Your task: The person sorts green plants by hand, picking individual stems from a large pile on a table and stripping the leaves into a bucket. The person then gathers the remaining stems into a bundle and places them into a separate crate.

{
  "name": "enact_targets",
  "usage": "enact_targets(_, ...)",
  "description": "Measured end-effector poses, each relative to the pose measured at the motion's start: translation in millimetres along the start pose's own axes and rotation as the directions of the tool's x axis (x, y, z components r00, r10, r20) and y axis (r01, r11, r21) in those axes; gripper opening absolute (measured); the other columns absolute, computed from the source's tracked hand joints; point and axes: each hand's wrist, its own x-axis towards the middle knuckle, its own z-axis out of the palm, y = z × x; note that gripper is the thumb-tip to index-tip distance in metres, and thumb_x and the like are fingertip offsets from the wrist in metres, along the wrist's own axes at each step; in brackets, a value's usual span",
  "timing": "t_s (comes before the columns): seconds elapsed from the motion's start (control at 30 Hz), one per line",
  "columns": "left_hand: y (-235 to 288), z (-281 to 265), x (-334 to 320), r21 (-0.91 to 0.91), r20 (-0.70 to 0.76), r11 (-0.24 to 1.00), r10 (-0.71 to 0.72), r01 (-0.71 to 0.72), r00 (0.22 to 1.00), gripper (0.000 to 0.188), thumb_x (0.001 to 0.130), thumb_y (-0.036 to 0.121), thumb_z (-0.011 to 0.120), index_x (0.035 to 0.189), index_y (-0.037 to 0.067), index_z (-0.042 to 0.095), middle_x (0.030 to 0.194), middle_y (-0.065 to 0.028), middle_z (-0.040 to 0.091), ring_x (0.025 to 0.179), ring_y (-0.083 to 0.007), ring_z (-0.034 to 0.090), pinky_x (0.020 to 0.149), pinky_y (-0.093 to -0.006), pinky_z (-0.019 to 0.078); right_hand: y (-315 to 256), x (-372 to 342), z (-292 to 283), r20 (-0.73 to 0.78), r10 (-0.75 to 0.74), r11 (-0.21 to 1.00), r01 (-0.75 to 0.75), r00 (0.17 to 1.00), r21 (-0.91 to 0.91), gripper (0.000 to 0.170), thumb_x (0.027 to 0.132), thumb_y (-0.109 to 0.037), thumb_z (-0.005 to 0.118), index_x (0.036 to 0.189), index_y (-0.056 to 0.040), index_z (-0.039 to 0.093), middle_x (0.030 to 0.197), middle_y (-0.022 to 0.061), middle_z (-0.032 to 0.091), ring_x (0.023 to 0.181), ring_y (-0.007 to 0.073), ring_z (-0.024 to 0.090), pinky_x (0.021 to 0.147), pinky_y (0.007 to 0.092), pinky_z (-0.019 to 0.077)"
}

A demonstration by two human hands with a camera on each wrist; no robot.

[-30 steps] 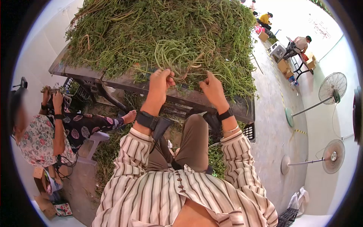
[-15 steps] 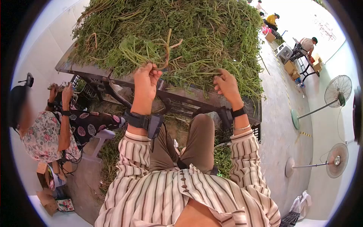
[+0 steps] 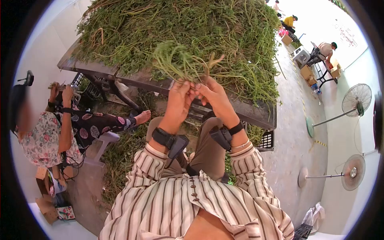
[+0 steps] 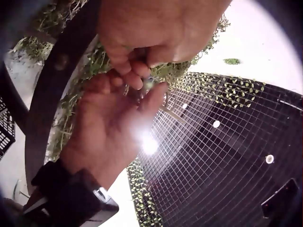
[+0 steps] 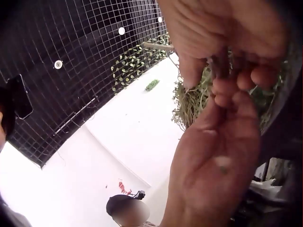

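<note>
Since the green sprig (image 3: 172, 60) is pinched in the grip of left hand (image 3: 178, 101) and right hand (image 3: 218, 97), its leafy end just beyond the grip near the heap (image 3: 236, 36) on the tabletop (image 3: 88, 69), stems could be snapped or dropped through an uneven pull.

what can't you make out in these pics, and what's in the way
Head view: tips of the leafy sprig, blurred; its gripped part, hidden by the left hand and right hand.
Head view: far side of the plant heap, cut off by the top edge.
Head view: wall writing, too small to read.
Left wrist view: shape of the bright light, lost in glare.
</note>
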Motion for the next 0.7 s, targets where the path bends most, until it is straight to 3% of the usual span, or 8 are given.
enact_targets(0.07, 2, 6, -8, 0.020, 0.123, 0.999, -0.037, 0.035, 0.992, 0.012, 0.095, 0.012, 0.043, 0.097, 0.003, 0.052, 0.085, -0.0041, 0.057, 0.073, -0.0123, 0.056, 0.071, -0.0277, 0.0510, 5, 3, 7, -0.086, 0.017, 0.993, -0.007, 0.996, 0.116, 0.035, 0.088, -0.019, 0.057, 0.117, -0.0006, 0.050, 0.082, -0.0003, 0.055, 0.066, 0.0048, 0.051, 0.051, 0.0160, 0.0391)
enact_targets(0.13, 0, -3, -8, 0.058, 0.083, 0.997, -0.053, 0.049, 0.995, 0.014, 0.095, 0.011, 0.044, 0.102, 0.003, 0.052, 0.085, -0.0045, 0.058, 0.073, -0.0125, 0.056, 0.071, -0.0284, 0.0512, 8, 7, 14, -0.128, 0.007, 0.975, 0.021, 0.992, 0.220, 0.028, 0.090, -0.018, 0.054, 0.112, 0.0000, 0.053, 0.078, -0.0025, 0.054, 0.064, 0.0040, 0.047, 0.051, 0.0177, 0.0367)
enact_targets(0.2, -1, -8, -11, 0.119, -0.052, 0.981, -0.148, 0.153, 0.988, 0.019, 0.094, 0.017, 0.050, 0.101, 0.002, 0.056, 0.089, -0.0044, 0.060, 0.072, -0.0111, 0.055, 0.067, -0.0282, 0.0496, 16, 11, 14, -0.218, -0.142, 0.978, 0.172, 0.966, 0.122, 0.023, 0.091, -0.021, 0.053, 0.107, -0.0043, 0.057, 0.075, -0.0048, 0.053, 0.059, 0.0017, 0.046, 0.048, 0.0159, 0.0352)
enact_targets(0.23, 1, -10, -13, 0.117, -0.055, 0.982, -0.146, 0.151, 0.988, 0.019, 0.094, 0.017, 0.050, 0.101, 0.002, 0.056, 0.089, -0.0044, 0.060, 0.072, -0.0111, 0.055, 0.067, -0.0282, 0.0496, 18, 11, 12, -0.215, -0.141, 0.978, 0.169, 0.966, 0.120, 0.023, 0.091, -0.021, 0.053, 0.107, -0.0043, 0.057, 0.075, -0.0048, 0.053, 0.059, 0.0017, 0.046, 0.048, 0.0159, 0.0352)
enact_targets(0.3, 5, -14, -17, 0.391, -0.176, 0.869, -0.253, 0.303, 0.951, 0.027, 0.091, 0.027, 0.055, 0.094, 0.000, 0.061, 0.081, -0.0047, 0.062, 0.063, -0.0108, 0.055, 0.058, -0.0261, 0.0485, 18, 8, 6, -0.245, -0.148, 0.980, 0.109, 0.958, -0.167, 0.025, 0.092, -0.023, 0.052, 0.107, -0.0031, 0.058, 0.077, -0.0034, 0.053, 0.060, 0.0022, 0.045, 0.049, 0.0166, 0.0352)
enact_targets(0.43, 16, -15, -28, 0.583, -0.148, 0.763, -0.238, 0.279, 0.960, 0.036, 0.088, 0.036, 0.059, 0.080, 0.001, 0.063, 0.066, -0.0031, 0.059, 0.052, -0.0091, 0.051, 0.049, -0.0229, 0.0435, 22, 7, 5, -0.274, -0.233, 0.956, 0.169, 0.933, -0.238, 0.029, 0.093, -0.027, 0.052, 0.107, -0.0023, 0.057, 0.078, -0.0020, 0.054, 0.060, 0.0028, 0.045, 0.048, 0.0173, 0.0350)
enact_targets(0.5, 20, -11, -30, 0.717, -0.104, 0.674, -0.147, 0.177, 0.984, 0.041, 0.086, 0.039, 0.061, 0.072, 0.001, 0.062, 0.056, -0.0012, 0.055, 0.047, -0.0071, 0.048, 0.045, -0.0210, 0.0387, 18, 4, 8, -0.337, -0.201, 0.973, 0.149, 0.920, -0.174, 0.027, 0.094, -0.025, 0.047, 0.101, -0.0005, 0.058, 0.074, 0.0008, 0.053, 0.060, 0.0069, 0.045, 0.055, 0.0238, 0.0389)
enact_targets(0.7, 34, 7, -34, 0.818, -0.101, 0.553, -0.132, 0.158, 0.986, 0.036, 0.086, 0.033, 0.062, 0.072, 0.000, 0.061, 0.056, -0.0008, 0.052, 0.049, -0.0079, 0.048, 0.046, -0.0237, 0.0381, 17, 2, 7, -0.387, -0.197, 0.976, 0.144, 0.901, -0.162, 0.029, 0.095, -0.027, 0.047, 0.102, -0.0002, 0.058, 0.075, 0.0019, 0.054, 0.061, 0.0074, 0.046, 0.055, 0.0237, 0.0389)
